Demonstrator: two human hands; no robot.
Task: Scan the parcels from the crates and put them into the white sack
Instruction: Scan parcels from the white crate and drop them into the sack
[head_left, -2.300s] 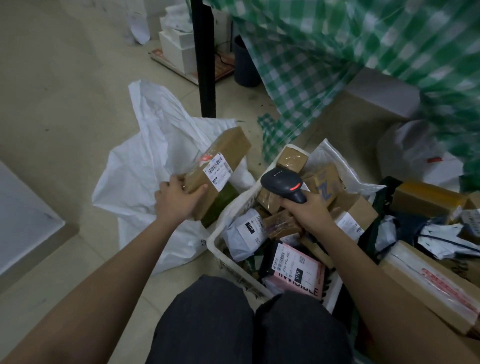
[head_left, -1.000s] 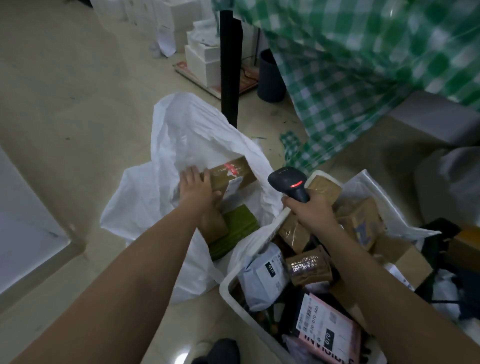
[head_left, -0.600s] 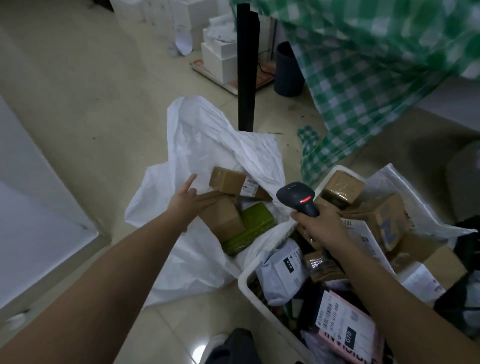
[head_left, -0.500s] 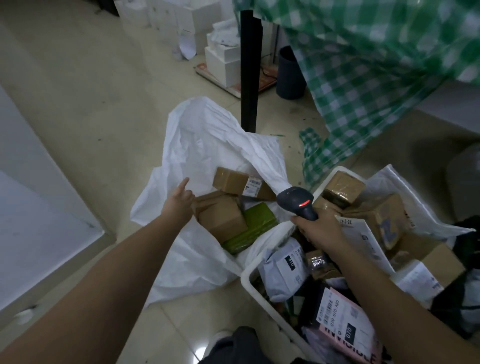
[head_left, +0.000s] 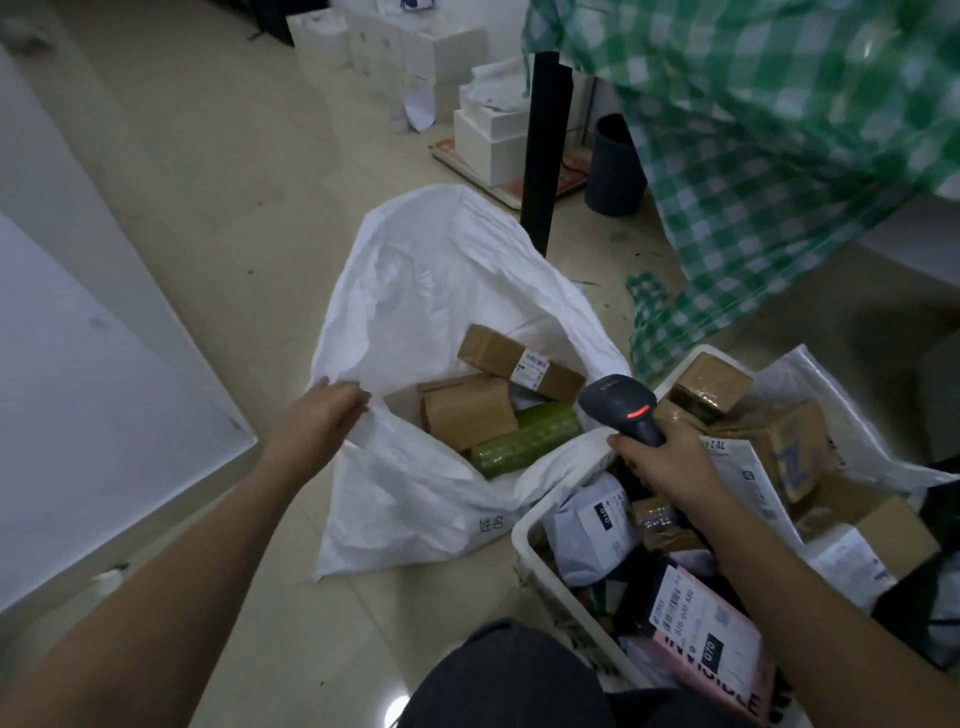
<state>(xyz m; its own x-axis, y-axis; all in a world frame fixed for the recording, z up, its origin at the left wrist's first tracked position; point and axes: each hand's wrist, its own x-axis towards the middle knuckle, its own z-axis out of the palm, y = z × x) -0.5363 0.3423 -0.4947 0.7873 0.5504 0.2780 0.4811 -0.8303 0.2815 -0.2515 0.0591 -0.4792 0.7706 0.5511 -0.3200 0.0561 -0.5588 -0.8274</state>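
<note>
Sack (head_left: 415, 291) lies open on the floor (head_left: 208, 182), centre of frame, mouth toward the viewer. Inside, near centre: long brown box (head_left: 514, 361) w/ a white label at the back, squarer brown box (head_left: 467, 410) just in front of it, touching, and a green parcel (head_left: 527, 439) lying at lower right of that, also touching.

Left hand (head_left: 317, 421), centre-left, pinches the sack's near left rim, fingers curled over the fabric edge. Right hand (head_left: 665, 462), centre-right, grips a dark scanner (head_left: 621, 408) by its handle; head points up-left, red light lit on its back. Hand sits over the crate.

White crate (head_left: 540, 561) fills lower right of frame, its left wall just beside the sack, sack fabric draped on the corner. Packed w/ parcels: white mailer (head_left: 592, 525) w/ black label at the left side, taped brown box (head_left: 709, 384) at the top, box w/ blue print (head_left: 789, 447) right of it, pink parcel (head_left: 711, 654) w/ barcode label at bottom, flat white mailer under the right wrist. Clear plastic hangs over the crate's far right side.

Green check cloth (head_left: 753, 130) hangs in upper right. Black post (head_left: 545, 145) stands behind the sack, dark bin (head_left: 615, 166) right of it, white boxes (head_left: 447, 52) stacked along the top. Dark-trousered knee (head_left: 509, 675) at bottom centre.
</note>
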